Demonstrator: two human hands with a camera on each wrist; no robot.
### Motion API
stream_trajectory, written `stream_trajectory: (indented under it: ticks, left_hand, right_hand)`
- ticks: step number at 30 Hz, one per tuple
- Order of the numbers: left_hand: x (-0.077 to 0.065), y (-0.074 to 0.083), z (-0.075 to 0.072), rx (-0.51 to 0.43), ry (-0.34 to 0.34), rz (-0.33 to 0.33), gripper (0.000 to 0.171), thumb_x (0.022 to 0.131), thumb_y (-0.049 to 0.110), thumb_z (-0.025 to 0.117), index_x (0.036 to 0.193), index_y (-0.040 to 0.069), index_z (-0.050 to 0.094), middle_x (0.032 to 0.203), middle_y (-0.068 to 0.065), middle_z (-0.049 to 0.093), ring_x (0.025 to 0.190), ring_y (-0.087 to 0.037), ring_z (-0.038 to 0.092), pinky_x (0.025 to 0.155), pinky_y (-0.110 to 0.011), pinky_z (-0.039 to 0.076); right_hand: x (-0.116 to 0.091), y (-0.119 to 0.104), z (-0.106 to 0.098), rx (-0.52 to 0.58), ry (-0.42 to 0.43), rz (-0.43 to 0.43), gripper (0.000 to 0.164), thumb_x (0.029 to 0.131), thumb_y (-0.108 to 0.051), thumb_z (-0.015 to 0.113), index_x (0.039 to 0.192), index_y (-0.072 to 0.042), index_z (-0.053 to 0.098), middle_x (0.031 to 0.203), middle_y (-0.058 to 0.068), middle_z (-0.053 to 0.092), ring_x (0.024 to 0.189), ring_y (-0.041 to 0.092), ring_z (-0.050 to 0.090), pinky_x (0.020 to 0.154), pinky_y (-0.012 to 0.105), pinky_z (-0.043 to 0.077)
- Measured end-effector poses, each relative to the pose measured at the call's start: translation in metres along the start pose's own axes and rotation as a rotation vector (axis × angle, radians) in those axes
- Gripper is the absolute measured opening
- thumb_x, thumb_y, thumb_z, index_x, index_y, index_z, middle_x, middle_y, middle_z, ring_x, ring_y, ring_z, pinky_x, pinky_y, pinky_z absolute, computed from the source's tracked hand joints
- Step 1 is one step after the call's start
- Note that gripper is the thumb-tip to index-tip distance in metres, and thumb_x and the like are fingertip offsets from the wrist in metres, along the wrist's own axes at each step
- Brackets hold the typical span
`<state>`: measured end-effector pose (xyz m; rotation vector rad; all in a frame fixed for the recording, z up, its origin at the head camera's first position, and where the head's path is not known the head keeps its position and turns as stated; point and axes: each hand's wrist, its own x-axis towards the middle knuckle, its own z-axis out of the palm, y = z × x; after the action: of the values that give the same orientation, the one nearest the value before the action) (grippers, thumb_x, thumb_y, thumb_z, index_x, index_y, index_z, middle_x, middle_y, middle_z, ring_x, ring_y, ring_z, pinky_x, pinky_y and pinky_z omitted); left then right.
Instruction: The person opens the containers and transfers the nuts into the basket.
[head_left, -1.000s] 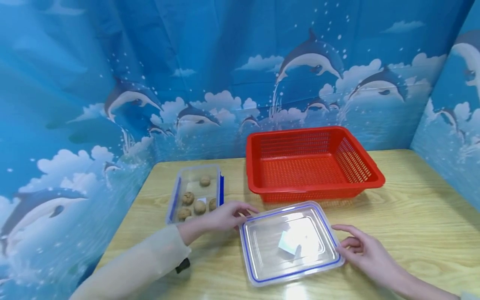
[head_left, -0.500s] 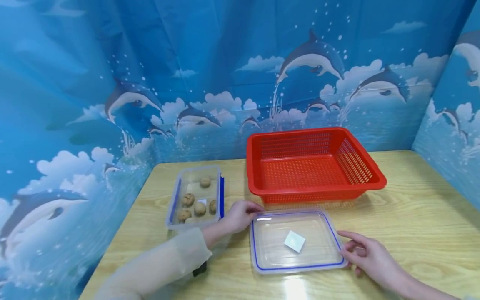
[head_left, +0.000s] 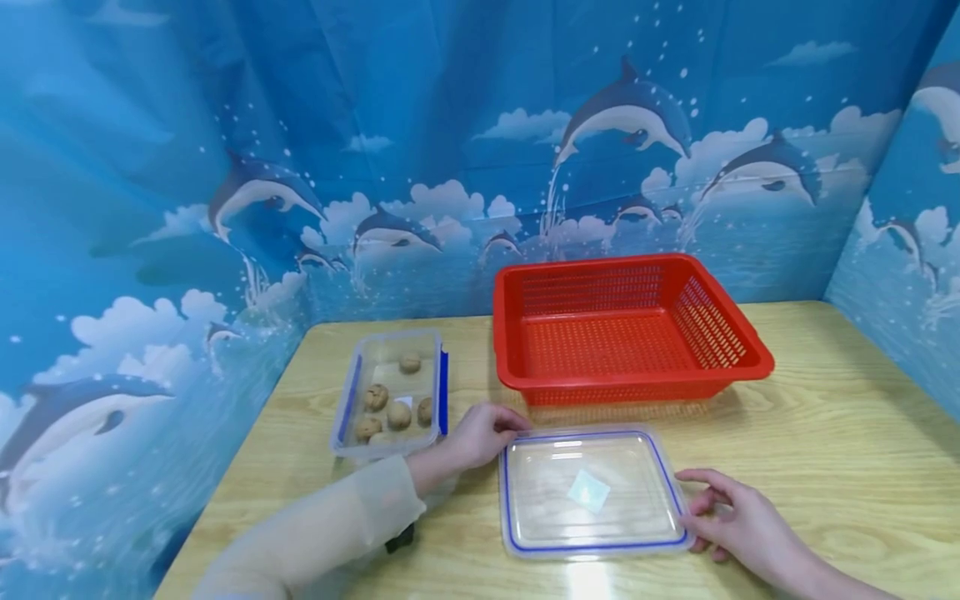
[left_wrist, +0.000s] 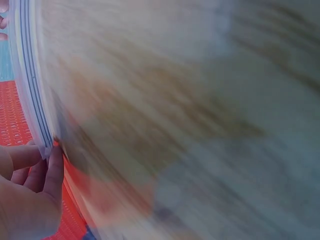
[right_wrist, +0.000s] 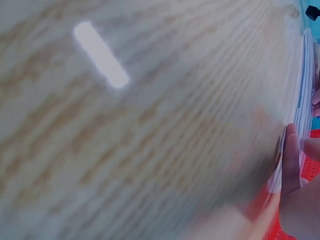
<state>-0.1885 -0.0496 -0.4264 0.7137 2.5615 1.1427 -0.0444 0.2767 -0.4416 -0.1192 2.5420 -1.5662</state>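
Observation:
A clear plastic container lid (head_left: 547, 517) with a blue sealing strip is held level in front, close over the table. Its far left corner is pinched between the thumb and fingers of my left hand (head_left: 480, 435). On the opposite side, my right hand (head_left: 746, 525) grips the lid's right edge near the front corner. In the left wrist view, the left hand (left_wrist: 32, 187) has its thumb on one face and fingers on the other. The right hand (right_wrist: 298, 185) pinches the edge likewise in the right wrist view. A pale square label (head_left: 588, 490) shows in the lid's middle.
Left of the lid stands a clear container (head_left: 386, 337) with blue side clips, holding several walnuts (head_left: 399, 415). A red perforated basket (head_left: 633, 385) sits behind the lid on the wooden table (head_left: 847, 417). A dolphin-printed backdrop (head_left: 450, 125) rises along the table's far and left sides.
The lid has shifted a little to the right and turned squarer to the table. My left hand moved right with it; both hands keep their grip.

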Motion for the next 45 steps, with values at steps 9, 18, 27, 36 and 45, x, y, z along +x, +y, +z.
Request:
stream_trajectory:
  ticks: [9, 18, 27, 36, 45]
  left_hand:
    - [0.000, -0.001, -0.002, -0.014, -0.014, -0.050, 0.024, 0.086, -0.009, 0.065, 0.100, 0.008, 0.075, 0.096, -0.001, 0.072, 0.093, -0.016, 0.065, 0.082, -0.027, 0.052]
    - [-0.003, -0.004, -0.008, -0.028, -0.042, -0.006, 0.021, 0.088, -0.005, 0.064, 0.104, 0.006, 0.073, 0.101, -0.003, 0.071, 0.096, -0.018, 0.065, 0.084, -0.027, 0.052]
    - [-0.015, -0.009, -0.021, -0.085, -0.049, 0.027, 0.025, 0.089, -0.002, 0.064, 0.113, 0.002, 0.069, 0.107, -0.006, 0.069, 0.101, -0.021, 0.063, 0.088, -0.031, 0.051]
    - [-0.037, -0.002, -0.042, -0.213, 0.008, 0.068, 0.025, 0.092, 0.001, 0.063, 0.116, -0.004, 0.067, 0.114, -0.015, 0.067, 0.104, -0.026, 0.063, 0.087, -0.032, 0.052]
    - [-0.062, -0.018, -0.077, -0.328, 0.068, 0.034, 0.032, 0.093, 0.003, 0.063, 0.123, -0.007, 0.060, 0.119, -0.025, 0.062, 0.107, -0.030, 0.062, 0.086, -0.026, 0.052]
  right_hand:
    - [-0.001, 0.002, 0.003, -0.006, 0.000, -0.052, 0.057, 0.083, -0.004, 0.075, 0.129, 0.011, 0.046, 0.081, 0.005, 0.058, 0.058, 0.015, 0.063, 0.042, 0.032, 0.050]
    - [0.002, 0.001, 0.002, -0.043, 0.092, -0.085, 0.052, 0.082, -0.002, 0.075, 0.127, 0.009, 0.052, 0.085, 0.002, 0.061, 0.055, 0.014, 0.061, 0.037, 0.030, 0.046]
    - [0.011, -0.003, -0.005, -0.088, 0.204, -0.186, 0.043, 0.081, 0.001, 0.075, 0.120, 0.007, 0.058, 0.086, -0.003, 0.062, 0.060, 0.012, 0.063, 0.040, 0.028, 0.045]
    - [0.032, -0.031, 0.001, -0.169, 0.228, -0.379, 0.036, 0.078, 0.004, 0.077, 0.111, 0.004, 0.065, 0.085, -0.004, 0.065, 0.066, 0.005, 0.062, 0.051, 0.023, 0.050]
    - [0.063, -0.069, 0.017, -0.153, 0.170, -0.413, 0.034, 0.080, 0.003, 0.076, 0.113, -0.002, 0.068, 0.084, -0.004, 0.066, 0.070, 0.007, 0.061, 0.057, 0.026, 0.053]
